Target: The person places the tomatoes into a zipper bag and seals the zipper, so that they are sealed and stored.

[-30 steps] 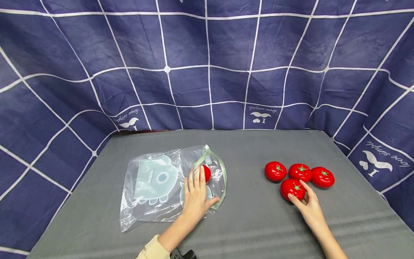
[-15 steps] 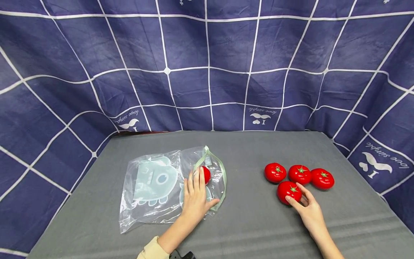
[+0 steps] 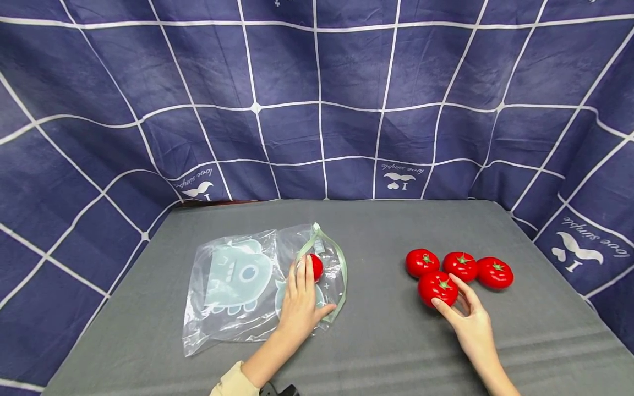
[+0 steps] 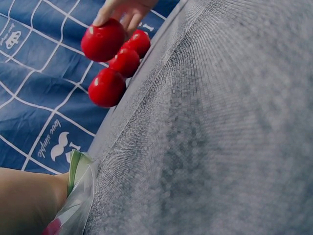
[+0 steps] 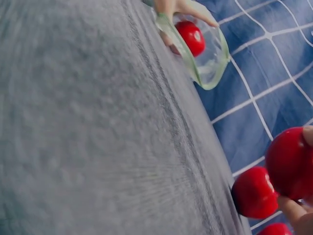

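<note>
Nearest to me, low in the head view, the person's left grip lies with its fingers straight over the clear bag, thumb by the green rim. I judge it is pinning the bag flat and keeping its mouth apart; how much of the hand is inside, I can't tell. One bagged tomato sits just within that mouth beside the fingertips, which likely stop it rolling. The right grip is closed around a held tomato, thumb on the near side and fingers behind — a sideways hold that leaves the top uncovered and seems to suit something so smooth. From the wrist views I take it to be raised off the bench. It is glossy red, round, a little squat, with a green star-shaped stem and bright highlights. Just beyond it, three more tomatoes rest close together, well apart from the bag. Behind everything hangs a blue checked cloth.
</note>
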### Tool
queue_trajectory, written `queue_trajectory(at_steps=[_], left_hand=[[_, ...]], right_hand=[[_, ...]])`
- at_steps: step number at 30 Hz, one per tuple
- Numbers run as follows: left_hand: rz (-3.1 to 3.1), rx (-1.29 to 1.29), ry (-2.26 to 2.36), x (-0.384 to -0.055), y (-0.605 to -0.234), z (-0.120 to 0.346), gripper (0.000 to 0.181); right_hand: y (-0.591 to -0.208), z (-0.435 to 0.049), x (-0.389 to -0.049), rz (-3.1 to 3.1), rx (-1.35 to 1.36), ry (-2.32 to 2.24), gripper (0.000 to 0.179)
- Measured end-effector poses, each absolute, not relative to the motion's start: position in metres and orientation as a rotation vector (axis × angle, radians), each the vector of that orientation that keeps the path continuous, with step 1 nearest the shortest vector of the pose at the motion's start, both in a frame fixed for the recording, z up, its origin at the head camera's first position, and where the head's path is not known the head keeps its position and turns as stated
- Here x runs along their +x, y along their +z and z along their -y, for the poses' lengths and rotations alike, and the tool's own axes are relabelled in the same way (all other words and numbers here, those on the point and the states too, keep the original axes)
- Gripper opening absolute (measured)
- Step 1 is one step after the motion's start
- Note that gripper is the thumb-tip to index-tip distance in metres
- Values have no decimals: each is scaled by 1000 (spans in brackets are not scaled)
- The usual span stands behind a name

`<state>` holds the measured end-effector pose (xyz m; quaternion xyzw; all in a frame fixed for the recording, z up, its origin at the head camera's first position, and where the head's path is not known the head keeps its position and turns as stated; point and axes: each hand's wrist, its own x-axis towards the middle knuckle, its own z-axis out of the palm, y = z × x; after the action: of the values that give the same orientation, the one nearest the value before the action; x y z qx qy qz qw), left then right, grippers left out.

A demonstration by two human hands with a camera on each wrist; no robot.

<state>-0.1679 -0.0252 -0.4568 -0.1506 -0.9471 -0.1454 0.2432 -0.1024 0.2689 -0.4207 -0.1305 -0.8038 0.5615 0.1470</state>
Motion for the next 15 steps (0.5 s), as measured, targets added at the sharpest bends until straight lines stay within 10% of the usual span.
queue_trajectory(at_steps=[15], left_hand=[[2618,-409,-393,-168,-455,25,120]], right_hand=[[-400,-235,-133,2466,-80,1440,60]])
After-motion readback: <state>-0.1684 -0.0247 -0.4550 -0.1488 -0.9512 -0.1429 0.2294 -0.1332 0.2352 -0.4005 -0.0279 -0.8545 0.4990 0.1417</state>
